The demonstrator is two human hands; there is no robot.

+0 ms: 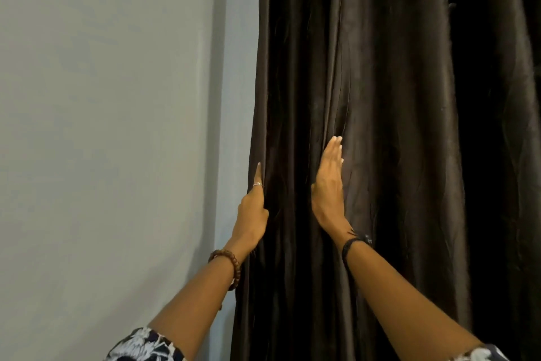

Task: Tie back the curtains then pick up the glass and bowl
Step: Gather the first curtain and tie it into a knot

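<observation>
While the dark curtain (366,97) hangs straight down between them, we see our left hand (253,214) at its wall-side edge and our right hand (328,188) flat on its folds, both open-fingered.

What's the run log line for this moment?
stage: gathering curtain | left hand: flat at its wall-side edge | right hand: flat on folds | tie-back: not yet

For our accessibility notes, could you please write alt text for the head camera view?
Two bare hands press flat against a dark brown curtain: the left hand at its left edge beside a grey wall, the right hand further in among the folds. A beaded bracelet circles the left wrist, a dark band the right.
</observation>
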